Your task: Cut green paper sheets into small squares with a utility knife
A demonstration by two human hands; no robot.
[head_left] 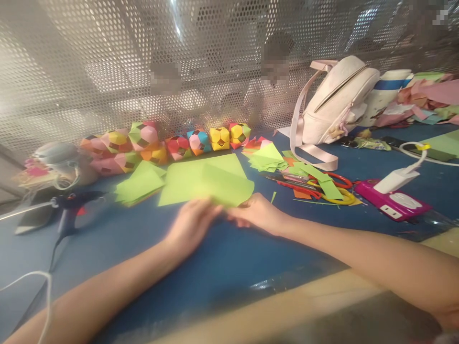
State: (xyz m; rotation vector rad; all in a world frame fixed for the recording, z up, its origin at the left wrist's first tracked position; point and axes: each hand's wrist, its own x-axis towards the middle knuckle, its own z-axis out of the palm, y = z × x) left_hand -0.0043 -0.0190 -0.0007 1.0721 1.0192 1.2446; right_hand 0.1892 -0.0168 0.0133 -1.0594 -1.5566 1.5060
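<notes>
A light green sheet of paper [225, 186] is curled over at its near right corner, above another light green sheet [182, 174] on the table. My right hand [260, 215] is closed on the near edge of the curled sheet, with its fingers partly tucked beneath. Beside it, my left hand [193, 220] has its bent fingers at the same edge, gripping the paper; motion blurs them. A stack of green paper pieces [139, 184] lies left of the sheets. More green paper cuttings [267, 157] lie to the right.
Folded paper balls [143, 136] line the back by a perforated metal screen [222, 62]. At left lies a glue gun [73, 210] with cords. Scissors [340, 196], a purple power strip [394, 200] with a white charger, and a pale backpack [337, 102] are at right.
</notes>
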